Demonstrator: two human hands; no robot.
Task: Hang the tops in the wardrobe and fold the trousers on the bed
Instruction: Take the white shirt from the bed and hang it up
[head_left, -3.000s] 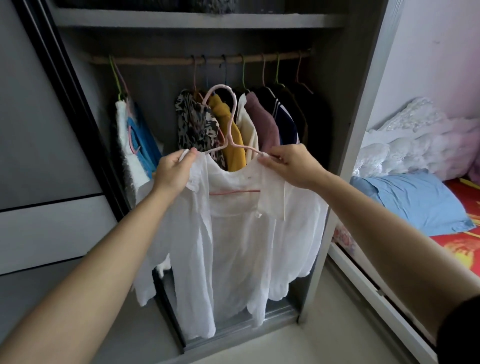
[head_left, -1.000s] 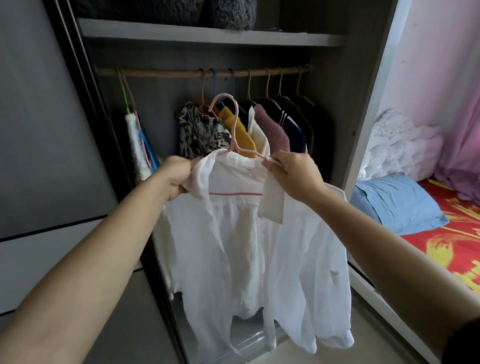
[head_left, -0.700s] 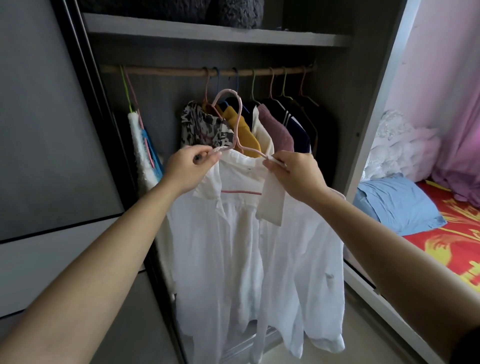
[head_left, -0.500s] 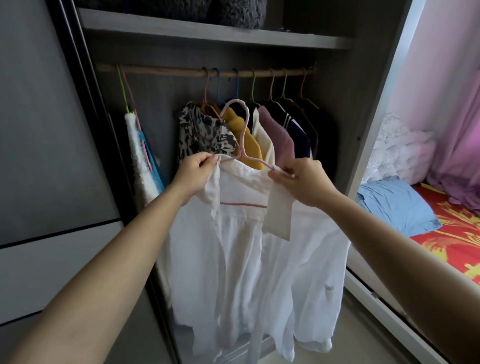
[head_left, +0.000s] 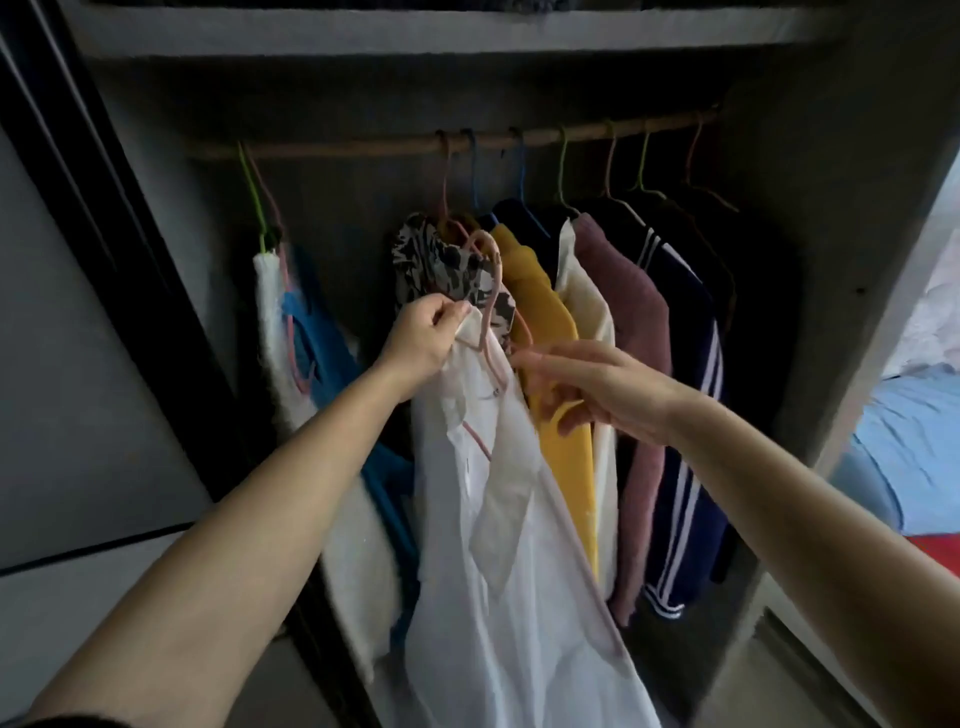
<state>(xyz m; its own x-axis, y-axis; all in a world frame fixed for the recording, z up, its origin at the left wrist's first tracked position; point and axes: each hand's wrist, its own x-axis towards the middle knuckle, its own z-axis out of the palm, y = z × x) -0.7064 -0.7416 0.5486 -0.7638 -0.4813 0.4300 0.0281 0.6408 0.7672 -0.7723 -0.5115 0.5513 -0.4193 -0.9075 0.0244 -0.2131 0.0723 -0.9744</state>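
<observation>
Centre-frame white shirt looks light, limp, best held by its pink hanger — left hand pinches the collar; right hand spread, empty.

Off at three o'clock lies a pale blue pillow, a rumpled white quilt heaped just above it, and a strip of red sheet showing below, toward four o'clock.

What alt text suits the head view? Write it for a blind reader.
A person's left hand grips a white shirt on a pink hanger inside a wardrobe, its hook below the rail. The right hand reaches beside it, in front of a row of hanging tops.
</observation>
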